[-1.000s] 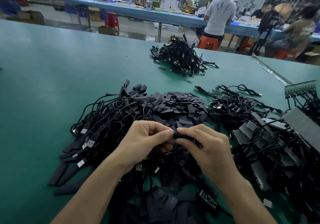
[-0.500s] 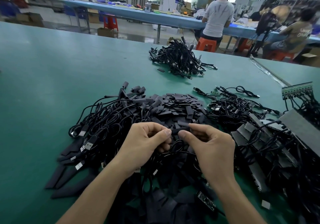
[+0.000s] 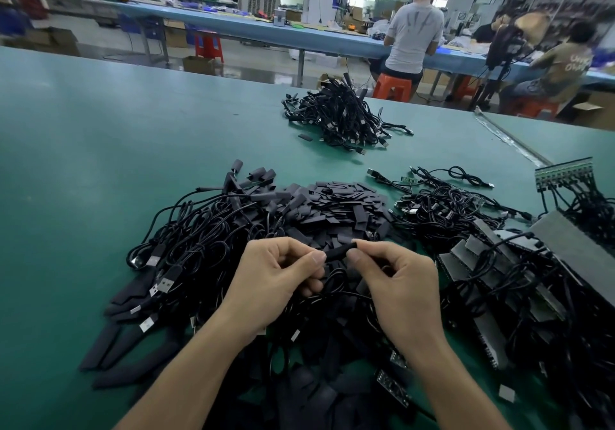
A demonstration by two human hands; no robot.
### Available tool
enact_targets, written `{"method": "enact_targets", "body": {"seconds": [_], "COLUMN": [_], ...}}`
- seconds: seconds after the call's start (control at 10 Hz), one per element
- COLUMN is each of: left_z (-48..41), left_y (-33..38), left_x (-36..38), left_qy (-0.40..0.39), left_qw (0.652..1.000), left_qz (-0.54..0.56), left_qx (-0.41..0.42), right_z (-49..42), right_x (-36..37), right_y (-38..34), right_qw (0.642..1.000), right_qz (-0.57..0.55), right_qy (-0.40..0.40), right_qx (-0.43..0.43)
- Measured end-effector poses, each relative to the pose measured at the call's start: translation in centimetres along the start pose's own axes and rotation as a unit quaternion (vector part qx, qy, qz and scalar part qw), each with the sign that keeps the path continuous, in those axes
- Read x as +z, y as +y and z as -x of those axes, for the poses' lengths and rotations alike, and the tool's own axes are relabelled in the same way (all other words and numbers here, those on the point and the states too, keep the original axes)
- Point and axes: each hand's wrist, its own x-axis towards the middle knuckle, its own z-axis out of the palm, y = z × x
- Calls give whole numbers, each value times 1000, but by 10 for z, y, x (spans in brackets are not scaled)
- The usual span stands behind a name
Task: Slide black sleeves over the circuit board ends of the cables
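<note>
Your fingertips (image 3: 317,257) pinch a short black tubular sleeve (image 3: 337,252) at both ends. Your left hand (image 3: 273,283) clamps its left end between thumb and forefinger, and your right hand (image 3: 399,283) grips the right end the same way, other fingers curled. The sleeve is held just above the heap of flat black sleeves (image 3: 339,203) on the green table mat (image 3: 100,146). A tangle of black USB cables (image 3: 199,233) lies left, another tangle (image 3: 442,203) lies right, and a separate cable pile (image 3: 342,117) lies well beyond.
</note>
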Motion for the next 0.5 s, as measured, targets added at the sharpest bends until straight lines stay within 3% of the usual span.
{"method": "enact_targets", "body": {"seconds": [0.2, 0.3, 0.4, 0.5], "left_z": [4, -7, -30, -45], "left_y": [21, 40, 57, 69], "left_x": [1, -12, -32, -42], "left_qy": [55, 167, 268, 275], "left_qw": [996, 980, 941, 896], "left_qz": [34, 0, -144, -340], "left_qx": [58, 109, 146, 76], "right_z": [2, 1, -2, -6], "right_x": [-3, -6, -10, -22], "right_y": [-10, -11, -14, -34], "right_qw": [1000, 998, 995, 992], "right_qz": [2, 30, 59, 38], "right_qy": [29, 49, 56, 88], "right_qx": [-6, -24, -53, -82]}}
